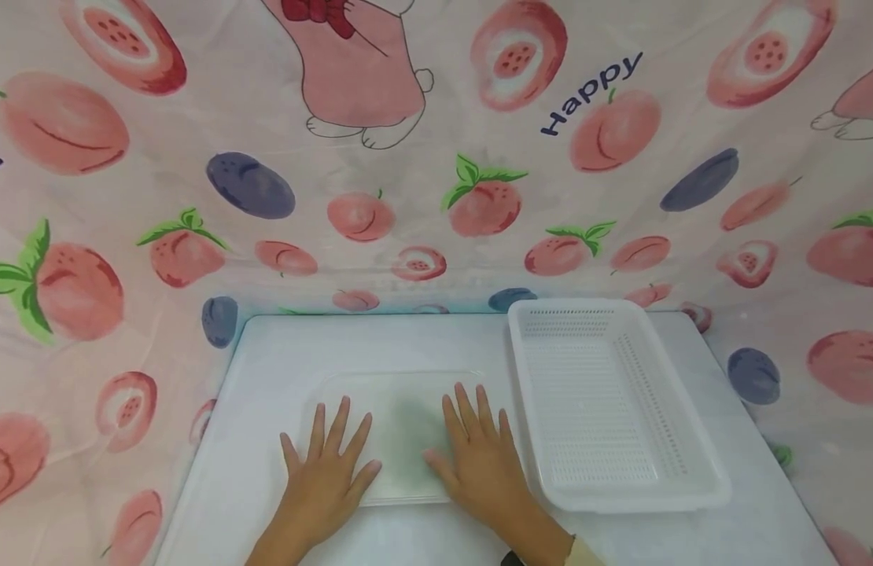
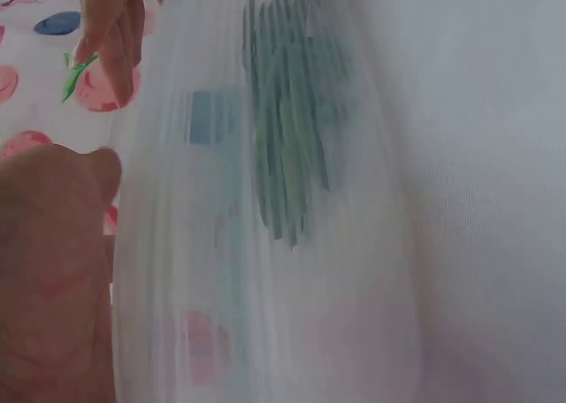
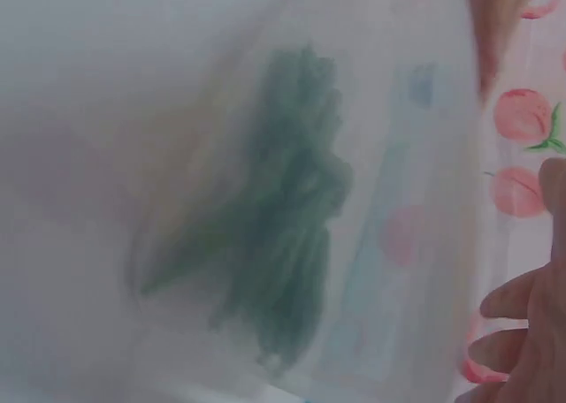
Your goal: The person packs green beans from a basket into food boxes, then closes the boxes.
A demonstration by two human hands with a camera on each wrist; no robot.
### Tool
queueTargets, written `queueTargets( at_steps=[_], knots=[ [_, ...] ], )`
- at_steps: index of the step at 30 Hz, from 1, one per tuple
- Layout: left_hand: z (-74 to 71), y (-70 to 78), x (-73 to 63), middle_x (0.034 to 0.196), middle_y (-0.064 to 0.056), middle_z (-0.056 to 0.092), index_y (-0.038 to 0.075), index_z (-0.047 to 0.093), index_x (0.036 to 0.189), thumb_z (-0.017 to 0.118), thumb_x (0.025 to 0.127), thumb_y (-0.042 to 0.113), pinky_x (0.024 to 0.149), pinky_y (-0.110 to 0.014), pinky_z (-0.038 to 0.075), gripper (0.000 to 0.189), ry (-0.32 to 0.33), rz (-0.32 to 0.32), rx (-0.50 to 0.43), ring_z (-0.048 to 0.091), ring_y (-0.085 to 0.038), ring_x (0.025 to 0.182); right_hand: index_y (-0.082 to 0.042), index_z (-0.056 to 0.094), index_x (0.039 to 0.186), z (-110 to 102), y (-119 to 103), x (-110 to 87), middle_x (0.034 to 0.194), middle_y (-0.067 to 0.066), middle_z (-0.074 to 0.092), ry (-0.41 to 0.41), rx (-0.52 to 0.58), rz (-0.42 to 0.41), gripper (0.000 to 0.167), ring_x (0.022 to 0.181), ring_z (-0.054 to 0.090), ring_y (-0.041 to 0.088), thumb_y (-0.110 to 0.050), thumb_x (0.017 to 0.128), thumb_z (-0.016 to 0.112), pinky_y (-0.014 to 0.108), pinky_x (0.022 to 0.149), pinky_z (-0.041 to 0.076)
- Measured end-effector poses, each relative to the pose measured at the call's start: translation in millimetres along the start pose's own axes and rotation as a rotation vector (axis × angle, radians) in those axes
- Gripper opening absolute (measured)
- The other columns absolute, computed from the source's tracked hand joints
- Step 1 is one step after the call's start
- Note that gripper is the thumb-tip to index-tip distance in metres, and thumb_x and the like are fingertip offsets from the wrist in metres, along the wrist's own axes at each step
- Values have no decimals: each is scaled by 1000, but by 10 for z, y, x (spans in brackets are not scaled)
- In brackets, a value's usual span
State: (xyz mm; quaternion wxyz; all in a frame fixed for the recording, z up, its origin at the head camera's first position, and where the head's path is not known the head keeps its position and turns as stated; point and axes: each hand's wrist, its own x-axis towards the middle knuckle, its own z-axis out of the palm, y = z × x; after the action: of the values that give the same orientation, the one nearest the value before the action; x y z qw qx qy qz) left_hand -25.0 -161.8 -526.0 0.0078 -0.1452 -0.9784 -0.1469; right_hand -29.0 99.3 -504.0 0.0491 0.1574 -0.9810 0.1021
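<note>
A translucent lidded container (image 1: 401, 383) stands on the white table, its long side facing me. My left hand (image 1: 323, 479), fingers spread, rests on the left part of the lid. On the right part lies my right hand (image 1: 482, 464), its fingers straight and the thumb apart. Through the cloudy wall in the left wrist view, long thin green stalks (image 2: 287, 147) show inside. The right wrist view gives a blurred dark green bunch (image 3: 296, 191) behind the plastic. From the head view the contents are only a faint green patch under the lid.
A white perforated plastic basket (image 1: 532, 409) sits close to the right of the container, near my right hand. White table surface (image 1: 267, 354) extends to the left. A fruit-patterned cloth (image 1: 408, 173) hangs behind the table and along both sides.
</note>
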Motion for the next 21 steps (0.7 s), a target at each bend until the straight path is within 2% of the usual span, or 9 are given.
queueTargets(
  at_steps=[6,13,21],
  knots=[
    [116,8,58,172,-7,18,31,39,158,48,98,69,106,-89,3,71,59,6,80,10,-47,157,-16,35,160,211,-53,30,170,11,22,20,-23,65,88,156,17,46,-74,96,46,77,114,25],
    [147,13,64,172,-8,19,32,38,158,45,94,76,109,-87,2,78,21,-2,125,7,-45,158,-18,37,159,358,-27,15,169,16,22,-37,2,102,89,158,12,45,-78,94,42,74,117,23],
    [185,-16,87,172,-6,19,34,37,158,43,92,81,113,-80,16,82,41,-3,120,11,-44,158,-19,32,161,420,-35,24,170,17,18,-23,-11,90,89,158,9,46,-77,94,43,71,119,24]
  ],
)
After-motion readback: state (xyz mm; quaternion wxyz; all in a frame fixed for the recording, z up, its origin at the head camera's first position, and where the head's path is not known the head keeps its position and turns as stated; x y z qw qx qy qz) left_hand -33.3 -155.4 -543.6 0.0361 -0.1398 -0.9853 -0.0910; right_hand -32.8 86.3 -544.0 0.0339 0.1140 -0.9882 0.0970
